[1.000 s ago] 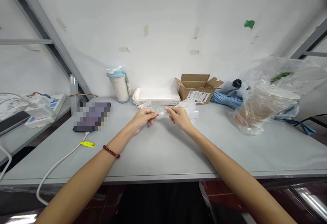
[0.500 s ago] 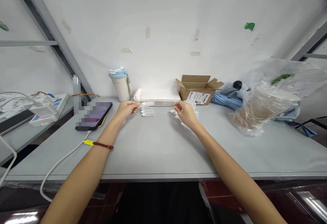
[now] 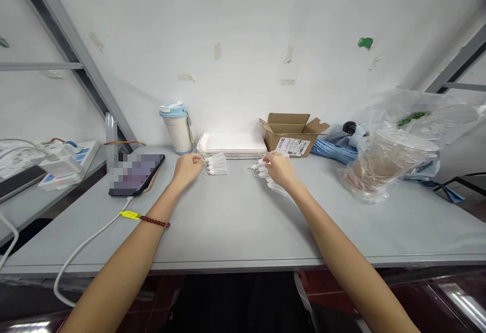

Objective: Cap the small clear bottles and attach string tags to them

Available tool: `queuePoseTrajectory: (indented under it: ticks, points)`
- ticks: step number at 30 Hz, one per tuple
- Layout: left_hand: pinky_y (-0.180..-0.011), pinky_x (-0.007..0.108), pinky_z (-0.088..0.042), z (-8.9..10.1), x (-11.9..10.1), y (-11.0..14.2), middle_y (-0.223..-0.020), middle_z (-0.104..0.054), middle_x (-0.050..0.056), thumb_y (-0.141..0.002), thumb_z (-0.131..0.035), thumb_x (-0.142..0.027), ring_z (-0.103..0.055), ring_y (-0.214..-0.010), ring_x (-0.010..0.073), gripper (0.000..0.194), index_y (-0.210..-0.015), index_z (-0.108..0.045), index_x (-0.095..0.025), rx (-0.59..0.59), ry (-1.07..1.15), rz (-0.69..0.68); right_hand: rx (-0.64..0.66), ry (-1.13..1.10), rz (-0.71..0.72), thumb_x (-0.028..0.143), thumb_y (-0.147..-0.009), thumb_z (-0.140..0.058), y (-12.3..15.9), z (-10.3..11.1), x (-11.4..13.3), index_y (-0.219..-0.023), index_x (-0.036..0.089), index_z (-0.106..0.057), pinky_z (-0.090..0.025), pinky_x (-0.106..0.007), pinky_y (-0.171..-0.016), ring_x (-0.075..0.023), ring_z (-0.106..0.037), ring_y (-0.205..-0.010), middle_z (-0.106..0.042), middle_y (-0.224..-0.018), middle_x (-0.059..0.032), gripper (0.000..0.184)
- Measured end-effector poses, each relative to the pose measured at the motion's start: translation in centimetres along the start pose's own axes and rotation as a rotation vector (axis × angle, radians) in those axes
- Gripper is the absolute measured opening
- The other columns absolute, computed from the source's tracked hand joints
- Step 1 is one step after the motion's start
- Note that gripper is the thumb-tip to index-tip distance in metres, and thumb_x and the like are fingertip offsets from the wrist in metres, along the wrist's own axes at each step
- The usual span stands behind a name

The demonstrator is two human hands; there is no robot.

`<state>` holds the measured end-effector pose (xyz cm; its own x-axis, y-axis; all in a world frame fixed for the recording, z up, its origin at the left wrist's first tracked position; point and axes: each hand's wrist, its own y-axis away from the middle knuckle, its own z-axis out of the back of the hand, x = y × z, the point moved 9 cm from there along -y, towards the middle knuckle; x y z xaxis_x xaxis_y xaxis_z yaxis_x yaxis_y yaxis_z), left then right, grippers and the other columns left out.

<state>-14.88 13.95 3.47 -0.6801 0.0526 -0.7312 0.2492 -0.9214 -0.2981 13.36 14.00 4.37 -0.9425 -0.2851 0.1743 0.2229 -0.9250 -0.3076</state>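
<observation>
Small white tags [image 3: 218, 170] with thin string loops lie in a row on the desk, just right of my left hand [image 3: 188, 167]. Its fingertips are pinched at the loop end of the topmost tag, which sits slightly tilted. A second bunch of similar white tags [image 3: 276, 187] fans out under and beside my right hand [image 3: 280, 167]. My right thumb and fingers are closed at the string end of that bunch; the hand hides part of it. Behind both hands lies a flat stack of white sheets or envelopes [image 3: 237, 143], close to the wall.
A blue-lidded cup [image 3: 177, 130] and an opened cardboard box [image 3: 292, 135] flank the stack. A phone [image 3: 138, 173] on a white cable lies left. On the right are blue fabric bundles [image 3: 336, 150] and a plastic-wrapped roll [image 3: 391, 166]. A power strip [image 3: 72, 166] sits far left.
The tag at my left fingers has gone from level to slightly tilted over its row. My right hand has shifted slightly and stays at its bunch. The view has moved a little.
</observation>
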Motion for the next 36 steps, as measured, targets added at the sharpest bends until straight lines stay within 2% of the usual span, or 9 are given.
queuePoseTrajectory:
  ticks: [2, 5, 10, 14, 18, 20, 26, 36]
  points:
    - [-0.064, 0.028, -0.040, -0.6, -1.5, 0.5, -0.068, -0.068, 0.005, -0.071, -0.056, -0.024, -0.060, -0.067, 0.0213, 0.019, -0.083, -0.068, -0.016, 0.010, -0.088, -0.120, 0.016, 0.017, 0.003, 0.003, -0.080, -0.047, 0.1, -0.3, 0.1, -0.099, 0.015, -0.064, -0.035, -0.032, -0.077, -0.0246, -0.054, -0.104, -0.064, -0.108, -0.0121, 0.028]
    - [-0.068, 0.029, -0.040, -2.5, -3.5, 1.8, -0.077, -0.069, 0.006, -0.077, -0.051, -0.027, -0.060, -0.072, 0.0222, 0.029, -0.100, -0.064, -0.016, 0.125, -0.177, -0.257, 0.053, 0.047, 0.005, 0.010, -0.083, -0.049, 0.2, -0.7, 0.2, -0.100, 0.016, -0.064, -0.035, -0.034, -0.078, -0.0265, -0.054, -0.103, -0.065, -0.106, -0.0128, 0.023]
    - [-0.067, 0.031, -0.039, -4.9, -4.5, 3.4, -0.080, -0.069, 0.007, -0.081, -0.047, -0.026, -0.061, -0.074, 0.0242, 0.031, -0.106, -0.062, -0.015, 0.280, -0.259, -0.347, 0.052, 0.069, 0.024, 0.010, -0.085, -0.046, 0.4, -0.9, 0.5, -0.106, 0.017, -0.063, -0.036, -0.036, -0.079, -0.0272, -0.052, -0.103, -0.063, -0.110, -0.0123, 0.028]
    - [-0.068, 0.031, -0.040, -5.1, -4.6, 3.7, -0.081, -0.069, 0.008, -0.082, -0.046, -0.026, -0.062, -0.076, 0.0249, 0.031, -0.106, -0.062, -0.014, 0.296, -0.265, -0.362, 0.008, 0.105, 0.106, 0.015, -0.089, -0.042, 0.7, -1.4, 2.3, -0.111, 0.016, -0.060, -0.036, -0.037, -0.081, -0.0277, -0.049, -0.106, -0.060, -0.115, -0.0138, 0.029]
    - [-0.067, 0.030, -0.041, -5.1, -4.6, 3.7, -0.083, -0.070, 0.008, -0.083, -0.045, -0.027, -0.063, -0.078, 0.0240, 0.031, -0.106, -0.062, -0.014, 0.294, -0.280, -0.352, 0.019, 0.228, 0.289, 0.013, -0.089, -0.039, 1.6, -3.1, 5.6, -0.112, 0.014, -0.059, -0.034, -0.043, -0.086, -0.0304, -0.042, -0.114, -0.055, -0.123, -0.0159, 0.031]
    - [-0.068, 0.030, -0.042, -5.1, -4.6, 3.7, -0.084, -0.070, 0.007, -0.084, -0.044, -0.026, -0.063, -0.079, 0.0238, 0.031, -0.106, -0.062, -0.015, 0.296, -0.297, -0.351, 0.026, 0.280, 0.332, 0.012, -0.090, -0.036, 1.9, -4.0, 6.5, -0.108, 0.012, -0.061, -0.032, -0.047, -0.089, -0.0322, -0.039, -0.117, -0.054, -0.124, -0.0178, 0.031]
    - [-0.072, 0.031, -0.044, -5.5, -4.6, 3.9, -0.084, -0.071, 0.007, -0.083, -0.045, -0.025, -0.064, -0.082, 0.0237, 0.030, -0.106, -0.062, -0.014, 0.304, -0.302, -0.364, 0.056, 0.315, 0.305, 0.017, -0.093, -0.031, 1.8, -5.3, 6.4, -0.107, 0.006, -0.061, -0.030, -0.058, -0.093, -0.0336, -0.041, -0.116, -0.057, -0.116, -0.0225, 0.035]
    - [-0.068, 0.032, -0.043, -5.8, -5.1, 4.4, -0.080, -0.070, 0.007, -0.083, -0.044, -0.026, -0.063, -0.076, 0.0235, 0.030, -0.105, -0.062, -0.014, 0.331, -0.280, -0.388, -0.002, 0.259, 0.330, 0.022, -0.092, -0.037, 1.8, -4.7, 6.5, -0.106, 0.007, -0.063, -0.030, -0.061, -0.094, -0.0348, -0.041, -0.116, -0.055, -0.119, -0.0229, 0.033]
